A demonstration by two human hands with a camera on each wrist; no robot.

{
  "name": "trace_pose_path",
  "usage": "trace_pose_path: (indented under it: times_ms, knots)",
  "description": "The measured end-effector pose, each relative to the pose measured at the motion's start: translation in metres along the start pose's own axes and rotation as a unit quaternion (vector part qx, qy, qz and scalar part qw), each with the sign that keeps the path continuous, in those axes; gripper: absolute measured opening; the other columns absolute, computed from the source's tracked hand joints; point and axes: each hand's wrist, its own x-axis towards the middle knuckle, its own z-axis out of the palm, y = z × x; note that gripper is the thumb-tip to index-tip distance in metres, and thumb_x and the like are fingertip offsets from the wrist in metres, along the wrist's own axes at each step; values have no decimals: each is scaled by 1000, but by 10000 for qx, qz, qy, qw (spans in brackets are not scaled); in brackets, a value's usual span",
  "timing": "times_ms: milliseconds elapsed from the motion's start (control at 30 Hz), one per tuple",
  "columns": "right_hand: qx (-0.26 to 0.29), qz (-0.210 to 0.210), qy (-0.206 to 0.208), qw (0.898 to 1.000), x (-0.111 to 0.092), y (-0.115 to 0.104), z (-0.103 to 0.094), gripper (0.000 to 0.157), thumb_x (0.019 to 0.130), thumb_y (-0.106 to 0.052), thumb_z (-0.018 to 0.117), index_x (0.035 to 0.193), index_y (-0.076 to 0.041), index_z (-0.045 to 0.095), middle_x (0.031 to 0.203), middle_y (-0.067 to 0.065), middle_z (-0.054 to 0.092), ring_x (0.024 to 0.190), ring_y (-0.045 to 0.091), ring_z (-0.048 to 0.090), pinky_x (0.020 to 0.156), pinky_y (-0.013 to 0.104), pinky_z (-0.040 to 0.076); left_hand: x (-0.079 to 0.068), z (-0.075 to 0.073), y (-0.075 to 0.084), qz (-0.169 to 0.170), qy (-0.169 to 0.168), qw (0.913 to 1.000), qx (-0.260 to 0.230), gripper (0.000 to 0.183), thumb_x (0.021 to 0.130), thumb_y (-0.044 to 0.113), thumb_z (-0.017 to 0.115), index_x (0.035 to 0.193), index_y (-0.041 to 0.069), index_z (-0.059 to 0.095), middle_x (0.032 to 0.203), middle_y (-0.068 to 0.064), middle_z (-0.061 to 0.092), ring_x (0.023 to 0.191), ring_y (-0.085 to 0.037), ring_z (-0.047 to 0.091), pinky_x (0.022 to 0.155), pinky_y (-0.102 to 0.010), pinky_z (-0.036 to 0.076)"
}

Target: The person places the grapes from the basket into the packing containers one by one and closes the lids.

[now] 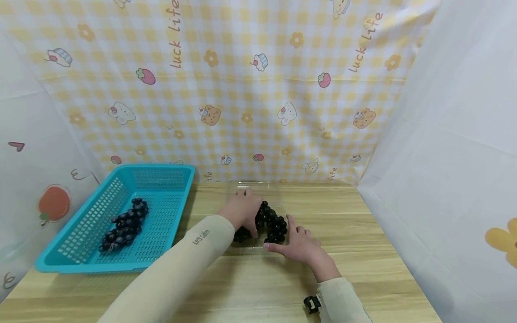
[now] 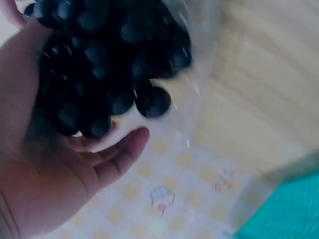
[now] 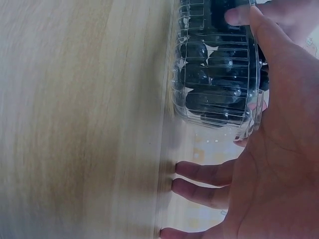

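Note:
A clear plastic clamshell box (image 1: 252, 250) lies on the table with its lid (image 1: 258, 185) tipped back. Dark grapes (image 1: 276, 226) are inside, partly under my left hand (image 1: 241, 210). In the left wrist view my left hand (image 2: 55, 174) curls round the grape bunch (image 2: 107, 64); some fingers are hidden behind it. At the box's right front corner, my right hand (image 1: 300, 246) holds the box between thumb and index finger. From the right wrist view, the other fingers (image 3: 202, 193) of that hand reach down beside the box (image 3: 219, 117), their tips on the table.
To the left stands a turquoise plastic basket (image 1: 161, 224) with another bunch of dark grapes (image 1: 125, 226) in it. A checked cloth (image 1: 246, 89) hangs behind the wooden table (image 1: 355, 251), and white sheets (image 1: 444, 157) close off both sides.

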Motion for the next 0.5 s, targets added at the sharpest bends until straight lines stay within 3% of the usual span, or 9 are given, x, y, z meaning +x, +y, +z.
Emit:
trace_pose_path:
  times_ms: [100,200,333,500]
  knots:
    - [2,-48,37,10000,0,0,0,139,72,-100,59,174,-24,3,165,31,40,151,52,39,104,84,41,-4,0,7,-21,5,9984,560,92,78,41,95,154,15,50,148,-24,53,128,-37,58,99,-48,60]
    - [11,-77,66,9999,-1,1,0,137,73,-98,60,174,-23,4,164,31,40,151,53,40,102,84,43,-7,-3,12,42,-82,9965,829,82,84,29,89,153,11,49,151,-24,52,109,-29,63,81,-42,63]
    - [-25,-76,79,9999,-2,3,-1,135,76,-95,62,174,-22,4,164,31,41,150,53,41,101,84,43,-6,-3,13,63,-215,9978,628,77,87,19,83,155,9,48,164,-23,42,87,-22,64,62,-35,55]
    - [-15,-115,60,9999,-2,2,-1,135,76,-94,63,174,-22,4,163,31,42,149,53,42,100,83,45,-3,0,11,33,-143,9993,335,67,86,16,87,146,9,57,154,-18,51,96,-21,61,66,-35,54]
